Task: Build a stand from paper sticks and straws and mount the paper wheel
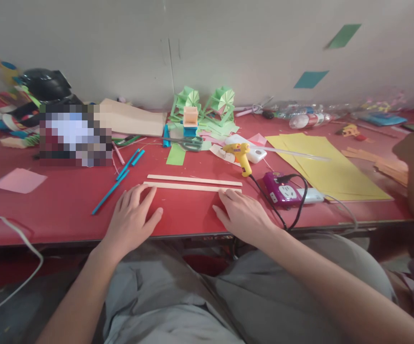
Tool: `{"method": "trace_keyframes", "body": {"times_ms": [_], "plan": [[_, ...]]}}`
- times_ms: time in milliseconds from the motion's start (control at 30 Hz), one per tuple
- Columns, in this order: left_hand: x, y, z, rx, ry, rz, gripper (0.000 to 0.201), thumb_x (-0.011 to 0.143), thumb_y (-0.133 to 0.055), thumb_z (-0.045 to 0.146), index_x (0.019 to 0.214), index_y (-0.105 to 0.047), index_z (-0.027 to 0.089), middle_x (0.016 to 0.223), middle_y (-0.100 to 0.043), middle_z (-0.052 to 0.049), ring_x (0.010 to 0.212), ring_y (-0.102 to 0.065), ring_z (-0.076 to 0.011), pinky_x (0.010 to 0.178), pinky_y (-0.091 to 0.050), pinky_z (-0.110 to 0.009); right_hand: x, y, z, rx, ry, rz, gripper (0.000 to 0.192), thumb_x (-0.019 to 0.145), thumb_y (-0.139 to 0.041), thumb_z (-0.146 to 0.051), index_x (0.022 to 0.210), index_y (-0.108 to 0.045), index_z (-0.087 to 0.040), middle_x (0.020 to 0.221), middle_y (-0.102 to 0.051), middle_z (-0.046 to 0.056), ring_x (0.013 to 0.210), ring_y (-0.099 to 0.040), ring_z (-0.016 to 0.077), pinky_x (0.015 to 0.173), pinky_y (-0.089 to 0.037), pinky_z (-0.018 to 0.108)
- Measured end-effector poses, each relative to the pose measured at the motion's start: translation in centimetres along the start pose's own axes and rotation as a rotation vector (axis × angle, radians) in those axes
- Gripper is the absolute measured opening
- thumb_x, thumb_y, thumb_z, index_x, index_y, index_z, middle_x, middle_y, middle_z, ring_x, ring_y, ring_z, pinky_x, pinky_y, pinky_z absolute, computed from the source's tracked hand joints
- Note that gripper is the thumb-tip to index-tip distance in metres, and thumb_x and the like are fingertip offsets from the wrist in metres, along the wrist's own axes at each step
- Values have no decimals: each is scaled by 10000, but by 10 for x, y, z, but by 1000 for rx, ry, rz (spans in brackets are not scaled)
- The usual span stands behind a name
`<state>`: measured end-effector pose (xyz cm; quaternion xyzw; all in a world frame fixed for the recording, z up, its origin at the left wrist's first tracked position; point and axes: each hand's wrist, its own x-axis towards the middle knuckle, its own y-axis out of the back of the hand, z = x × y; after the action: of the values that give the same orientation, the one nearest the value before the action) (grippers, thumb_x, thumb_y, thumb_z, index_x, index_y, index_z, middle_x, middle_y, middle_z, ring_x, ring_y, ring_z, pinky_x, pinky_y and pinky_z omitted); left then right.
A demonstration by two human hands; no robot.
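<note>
Two long thin wooden strips lie side by side on the red table (67, 210), pale beige, flat and almost parallel, with a narrow gap between them. The near strip (191, 187) is touched at both ends: the left hand (132, 217) lies flat with its fingers spread, fingertips at the strip's left end, and the right hand (241, 213) lies flat at its right end. Neither hand holds anything. The far strip (194, 180) is untouched. A yellow glue gun (242, 155) lies just behind.

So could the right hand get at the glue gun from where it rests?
Probably yes: the right hand lies flat by the strips, and the glue gun sits just beyond with bare table between.
</note>
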<state>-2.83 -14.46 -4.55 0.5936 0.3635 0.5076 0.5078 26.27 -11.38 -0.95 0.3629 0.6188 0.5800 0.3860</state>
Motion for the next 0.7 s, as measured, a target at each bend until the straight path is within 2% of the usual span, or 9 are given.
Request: {"method": "trace_keyframes", "body": {"times_ms": [100,200,433,600,700], "plan": [[0,0,0,2,3,8,547,985,-395,425,1456,-468,158,1485,-462,-177,1363,-433,-391,1111,-387,-578,-4,1,2,-24,-53,13,395,1026,-411,-386,1230,-599,-105,1251,-653,185,1085,-651,292,847,-493,361],[0,0,0,1,1,25,536,980,-408,420,1463,-459,194,1476,-479,-160,1372,-431,-381,1120,-376,-569,-8,1,5,-51,-96,13,446,1023,-418,-433,1239,-588,-82,1207,-674,191,1071,-663,302,798,-498,362],[1,0,0,17,9,47,586,969,-435,419,1524,-373,240,1421,-530,-147,1301,-491,-368,1088,-393,-561,-15,-1,18,-74,-152,43,390,1019,-407,-455,1099,-633,-147,1110,-715,146,961,-698,268,693,-472,331],[4,2,0,35,19,38,552,973,-427,428,1481,-451,214,1350,-571,-149,1237,-525,-370,1060,-412,-566,-16,0,20,-59,-160,33,383,1019,-419,-422,1191,-609,-137,1167,-704,154,1001,-696,274,716,-475,338],[6,2,-1,41,14,39,537,975,-424,444,1445,-501,194,1315,-590,-154,1204,-536,-371,1048,-420,-569,-16,4,20,-52,-173,-3,365,1023,-410,-423,1161,-621,-158,1134,-715,137,976,-705,270,684,-459,331]]}}
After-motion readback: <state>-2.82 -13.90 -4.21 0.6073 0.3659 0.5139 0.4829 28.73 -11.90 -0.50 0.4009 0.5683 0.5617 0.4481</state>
